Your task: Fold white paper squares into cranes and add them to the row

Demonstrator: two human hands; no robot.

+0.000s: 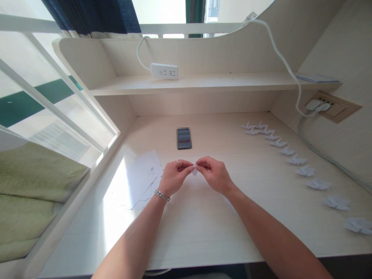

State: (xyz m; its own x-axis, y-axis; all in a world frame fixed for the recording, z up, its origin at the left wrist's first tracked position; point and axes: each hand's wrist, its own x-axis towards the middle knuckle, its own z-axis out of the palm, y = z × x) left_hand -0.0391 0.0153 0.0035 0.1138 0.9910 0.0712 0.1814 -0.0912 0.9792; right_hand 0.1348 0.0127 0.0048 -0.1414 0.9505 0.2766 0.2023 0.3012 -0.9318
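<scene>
Between both hands, above the middle of the desk, is a small folded piece of white paper (195,171). My left hand (176,176) pinches its left side between thumb and fingers; a ring and a chain bracelet are on that hand and wrist. On the other side my right hand (215,173) pinches the paper too, the fingertips of the two hands almost meeting. The fingers cover most of the paper, so its full shape is hidden. Loose white paper sheets (142,170) lie left of my left hand, partly in bright sunlight.
A phone (184,138) lies beyond my hands. Several white paper cranes (295,160) form a curved row along the desk's right side. A power strip (164,71) sits on the shelf (203,82). Cables (325,155) run down the right wall from a socket (334,106). White bars stand at left.
</scene>
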